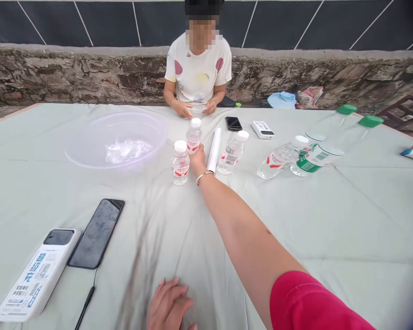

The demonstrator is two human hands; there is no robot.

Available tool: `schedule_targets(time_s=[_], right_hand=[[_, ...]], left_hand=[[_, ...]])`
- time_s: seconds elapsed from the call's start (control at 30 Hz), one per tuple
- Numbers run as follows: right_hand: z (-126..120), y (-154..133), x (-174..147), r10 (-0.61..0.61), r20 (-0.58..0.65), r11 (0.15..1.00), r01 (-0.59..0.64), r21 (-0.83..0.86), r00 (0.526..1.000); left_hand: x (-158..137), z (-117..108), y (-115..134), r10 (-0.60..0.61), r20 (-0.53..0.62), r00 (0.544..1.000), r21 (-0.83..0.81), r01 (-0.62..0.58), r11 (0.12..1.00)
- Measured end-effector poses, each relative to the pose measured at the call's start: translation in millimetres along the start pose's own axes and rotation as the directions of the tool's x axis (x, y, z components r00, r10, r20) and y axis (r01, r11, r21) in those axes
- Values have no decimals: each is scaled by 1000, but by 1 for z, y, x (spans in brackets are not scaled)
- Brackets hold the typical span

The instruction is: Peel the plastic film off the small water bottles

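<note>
My right hand (197, 160) reaches across the table with its fingers closed round the lower part of a small water bottle (193, 134) with a white cap and red label. A matching bottle (181, 164) stands just left of that hand. To its right lies a white roll (214, 149), and beyond this a third small bottle (231, 153) leans in the view. My left hand (171, 305) rests near the front edge of the view, fingers spread and holding nothing.
A translucent basin (151, 126) with clear plastic inside stands left. A phone (98, 233) and a white power bank (37, 279) lie front left. Green-capped bottles (316, 158) and another small bottle (278, 158) stand right. A person (199, 73) sits opposite, near another phone (233, 123).
</note>
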State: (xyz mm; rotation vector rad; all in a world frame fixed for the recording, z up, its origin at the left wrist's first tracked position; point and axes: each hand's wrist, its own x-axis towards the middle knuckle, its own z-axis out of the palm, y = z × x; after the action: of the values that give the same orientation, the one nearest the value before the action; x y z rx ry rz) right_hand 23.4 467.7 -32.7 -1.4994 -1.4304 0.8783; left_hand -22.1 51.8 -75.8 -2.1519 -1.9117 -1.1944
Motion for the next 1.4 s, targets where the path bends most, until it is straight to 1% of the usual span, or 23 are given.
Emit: schedule_targets(time_s=[0.07, 0.1, 0.13, 0.23, 0.3, 0.43, 0.53, 0.6, 0.67, 0.77, 0.83, 0.87, 0.93, 1.0, 1.03, 1.1, 1.2, 1.3, 1.33, 1.37, 1.4], right_hand=[[-8, -2, -30, 40, -59, 999, -42, -33, 997], [-12, -3, -45, 54, -85, 997, -58, -50, 995], [-17, -4, -61, 62, -104, 996, -68, -57, 993], [-36, -6, -107, 80, -145, 994, -89, -63, 986], [-51, -5, -137, 83, -147, 991, -97, -90, 986], [-86, 2, -200, 48, -96, 986, -62, -154, 994], [-108, 8, -250, 2, -33, 986, -8, -165, 999], [-119, 12, -283, -32, 4, 985, 32, -171, 999], [-129, 15, -317, -59, 22, 980, 62, -187, 998], [-143, 17, -362, -94, 87, 974, 110, -199, 992], [-151, 14, -387, -83, 158, 975, 114, -193, 984], [-155, 12, -397, -58, 189, 977, 95, -193, 980], [-162, 7, -411, 35, 239, 976, 19, -218, 970], [-166, 2, -419, 146, 274, 955, -64, -288, 951], [-168, -1, -421, 192, 285, 939, -91, -330, 939], [-170, -7, -423, 246, 284, 906, -116, -407, 927], [-173, -15, -423, 259, 313, 864, -75, -497, 914], [-186, -21, -416, 265, 386, 804, 19, -594, 883], [-194, -21, -410, 260, 390, 784, 42, -620, 883], [-204, -19, -402, 247, 366, 762, 53, -646, 897], [-214, -17, -392, 221, 321, 738, 58, -673, 921]], left_hand=[[3, -9, -1, 122, 100, 987, -12, -122, 992], [2, -13, 0, 153, 143, 978, -15, -153, 988], [0, -17, 2, 152, 164, 975, -14, -152, 988], [-17, -26, 13, 27, 137, 990, -10, -26, 1000], [-32, -33, 20, -22, 156, 988, -29, 27, 999], [-56, -53, 28, -68, 207, 976, -52, 80, 995], [-63, -72, 33, -66, 241, 968, -75, 87, 993], [-63, -83, 37, -68, 255, 964, -99, 96, 990], [-61, -94, 41, -105, 268, 958, -111, 139, 984], [-55, -108, 43, -184, 336, 924, -115, 234, 965], [-51, -114, 44, -220, 376, 900, -126, 284, 950], [-48, -116, 45, -235, 381, 894, -136, 306, 942], [-42, -115, 48, -264, 382, 886, -162, 346, 924], [-33, -108, 53, -312, 378, 872, -173, 398, 901], [-27, -103, 56, -346, 386, 855, -163, 432, 887], [-13, -91, 64, -421, 427, 800, -111, 508, 854], [8, -73, 76, -480, 515, 711, -23, 571, 821], [18, -60, 85, -508, 573, 643, 36, 599, 800], [18, -56, 86, -515, 592, 620, 60, 604, 795], [17, -54, 87, -517, 611, 599, 80, 603, 794], [16, -52, 88, -515, 626, 586, 95, 598, 796]])
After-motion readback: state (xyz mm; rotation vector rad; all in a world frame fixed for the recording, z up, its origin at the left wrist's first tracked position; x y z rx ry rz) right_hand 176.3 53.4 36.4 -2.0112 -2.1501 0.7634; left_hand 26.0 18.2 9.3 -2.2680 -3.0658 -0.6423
